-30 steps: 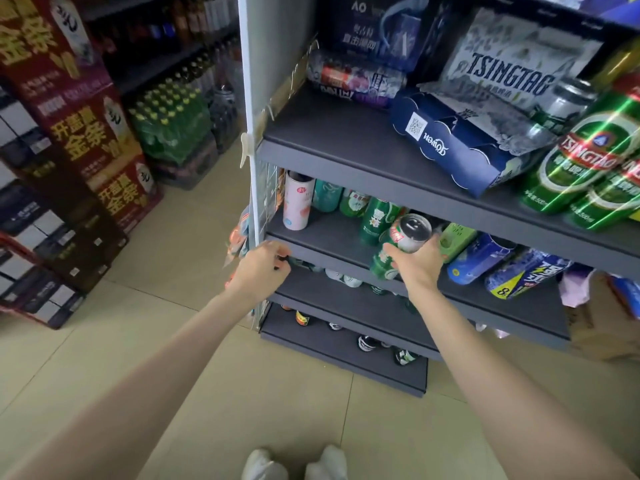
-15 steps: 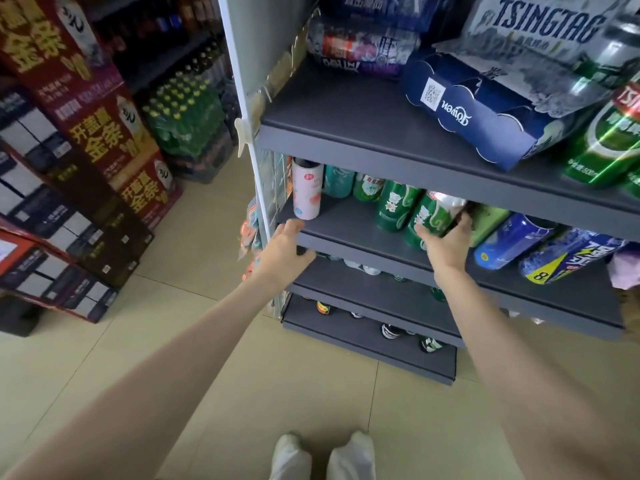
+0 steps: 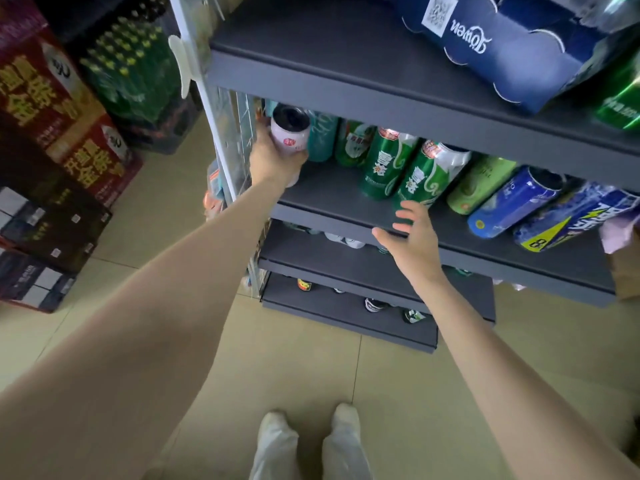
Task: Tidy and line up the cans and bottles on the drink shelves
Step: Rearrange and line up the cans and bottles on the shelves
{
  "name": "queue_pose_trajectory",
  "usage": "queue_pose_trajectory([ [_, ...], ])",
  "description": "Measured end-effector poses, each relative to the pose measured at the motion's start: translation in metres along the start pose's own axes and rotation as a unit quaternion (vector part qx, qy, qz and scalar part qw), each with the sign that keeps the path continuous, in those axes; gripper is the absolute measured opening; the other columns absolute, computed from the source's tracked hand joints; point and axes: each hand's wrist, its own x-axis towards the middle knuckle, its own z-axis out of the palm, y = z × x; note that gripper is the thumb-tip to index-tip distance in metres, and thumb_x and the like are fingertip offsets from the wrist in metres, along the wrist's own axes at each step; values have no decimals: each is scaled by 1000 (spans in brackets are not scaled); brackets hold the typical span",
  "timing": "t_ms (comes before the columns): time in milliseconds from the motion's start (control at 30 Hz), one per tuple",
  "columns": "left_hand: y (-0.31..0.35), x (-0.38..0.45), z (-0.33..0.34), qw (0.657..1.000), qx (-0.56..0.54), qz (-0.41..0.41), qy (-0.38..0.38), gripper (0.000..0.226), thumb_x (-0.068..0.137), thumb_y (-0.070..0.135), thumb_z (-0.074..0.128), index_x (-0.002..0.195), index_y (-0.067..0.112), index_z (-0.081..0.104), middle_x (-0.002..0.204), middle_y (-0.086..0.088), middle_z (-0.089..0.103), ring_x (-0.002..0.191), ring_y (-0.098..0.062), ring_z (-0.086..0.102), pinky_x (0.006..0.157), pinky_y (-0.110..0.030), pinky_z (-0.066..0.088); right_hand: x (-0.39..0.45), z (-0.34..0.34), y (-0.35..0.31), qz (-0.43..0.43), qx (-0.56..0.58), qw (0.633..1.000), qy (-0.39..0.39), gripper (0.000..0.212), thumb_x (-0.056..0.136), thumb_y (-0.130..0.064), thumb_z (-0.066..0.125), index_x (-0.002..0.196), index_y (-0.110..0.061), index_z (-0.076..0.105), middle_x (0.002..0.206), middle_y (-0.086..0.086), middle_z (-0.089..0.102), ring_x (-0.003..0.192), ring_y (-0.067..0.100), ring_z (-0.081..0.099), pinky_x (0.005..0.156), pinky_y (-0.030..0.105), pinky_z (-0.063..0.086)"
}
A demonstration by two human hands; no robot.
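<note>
Pink can point(image 3: 290, 133) newly in left hand point(image 3: 273, 161) fingers' grip; right hand point(image 3: 414, 242) now spread, off green can point(image 3: 427, 176).

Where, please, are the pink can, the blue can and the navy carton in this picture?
pink can point(image 3: 292, 133): head view, upper side wall.
blue can point(image 3: 512, 206): head view, middle of its body.
navy carton point(image 3: 485, 53): head view, printed front face.

I count eight cans along the second shelf point(image 3: 346, 188): one pink can point(image 3: 290, 133), one teal point(image 3: 322, 136), three green point(image 3: 384, 164), one lime point(image 3: 479, 185), perhaps two blue point(image 3: 512, 202).
</note>
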Motion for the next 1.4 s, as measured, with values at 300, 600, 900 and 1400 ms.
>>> queue_pose_trajectory([
  [300,26,-110,-96,968,-23,91,-231,62,70,6,79,121,22,47,97,13,63,89,1,61,78,-13,47,-24,-24,-57,-91,-101,966,-219,65,76,-18,77,131,-24,44,133,-7,47,123,11,44,93,26,43],
  [600,212,-111,-177,924,-125,256,-257,49,63,17,80,105,23,55,89,9,70,89,-8,67,78,-26,56,-53,-90,-237,-296,18,943,-154,64,71,-24,81,122,-32,43,120,-5,58,111,12,57,95,36,49],
  [900,339,-102,-199,889,-115,378,-231,48,68,42,76,110,31,56,114,0,65,106,-12,62,94,-33,49,-43,-147,-350,-410,-7,911,43,74,77,-20,76,137,-12,33,122,1,53,104,14,55,85,15,48],
  [1400,369,-6,-171,938,-187,289,-43,45,84,9,67,125,7,48,114,-4,60,101,-17,59,90,-36,51,36,-149,-356,-407,-66,905,107,46,83,-15,69,124,-8,51,126,6,53,110,14,51,101,36,43],
])
